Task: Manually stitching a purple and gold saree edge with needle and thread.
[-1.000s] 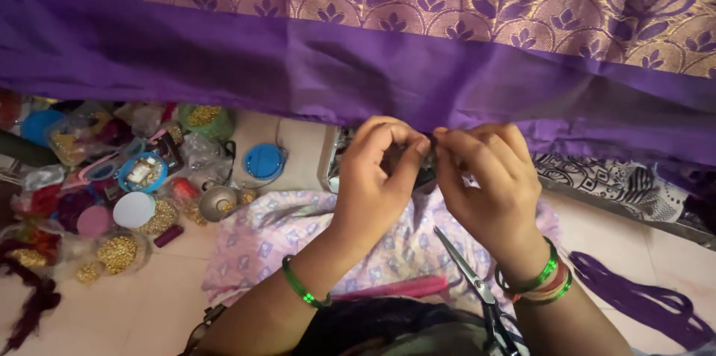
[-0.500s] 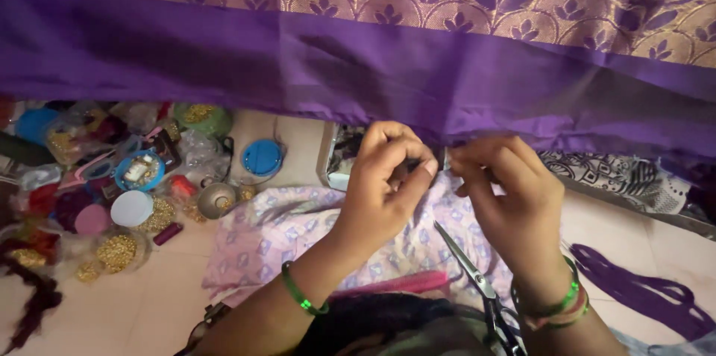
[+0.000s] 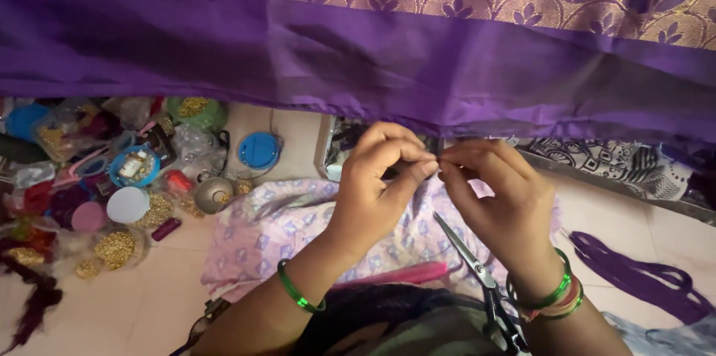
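A purple silk cloth (image 3: 358,65) with a gold-patterned band hangs across the top of the view. My left hand (image 3: 377,184) and my right hand (image 3: 500,199) meet just below its lower edge, fingertips pinched together on something very thin at the cloth's edge. What is pinched is too small to tell. Green bangles sit on both wrists. A pair of scissors (image 3: 477,278) lies on my lap under the right hand, on a pale floral cloth (image 3: 276,229).
On the floor at left lies a heap of bead packets, small tubs and a metal bowl (image 3: 212,193), plus a round blue lid (image 3: 259,151). Purple thread hanks (image 3: 634,274) lie at right. A black-and-white patterned cloth (image 3: 597,158) sits behind the right hand.
Both hands have shifted slightly and come closer together, fingertips now touching at the cloth's edge. The view has tilted a little.
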